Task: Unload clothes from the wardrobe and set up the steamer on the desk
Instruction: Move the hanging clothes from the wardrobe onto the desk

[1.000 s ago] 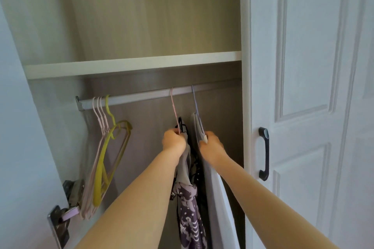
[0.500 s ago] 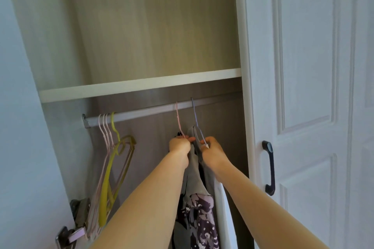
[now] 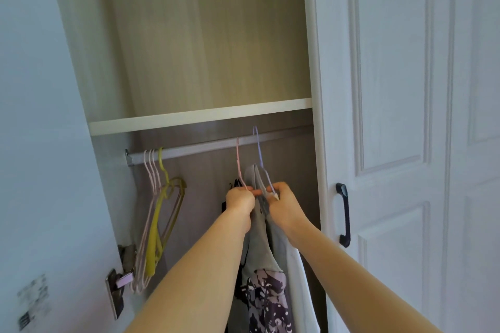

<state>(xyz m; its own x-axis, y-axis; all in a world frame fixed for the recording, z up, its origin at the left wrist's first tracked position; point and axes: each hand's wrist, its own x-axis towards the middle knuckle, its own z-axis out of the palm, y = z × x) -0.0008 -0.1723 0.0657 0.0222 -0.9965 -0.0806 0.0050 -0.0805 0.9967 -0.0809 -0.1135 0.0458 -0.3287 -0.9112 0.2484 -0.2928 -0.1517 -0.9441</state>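
Note:
Inside the open wardrobe, a white rail carries two loaded hangers. My left hand grips the pink hanger, which holds a grey garment and a purple patterned cloth. My right hand pinches the lilac hanger bearing a white garment. Both hands meet below the rail, fingers nearly touching. The lilac hook stands slightly above the rail. No steamer or desk is in view.
Several bare pink and yellow hangers hang at the rail's left end. A shelf runs just above the rail. The shut right door has a black handle. The open left door shows a hinge.
My two hands have come together, bringing the two hangers side by side. The lilac hook has risen a little at the rail. The camera has tilted upward.

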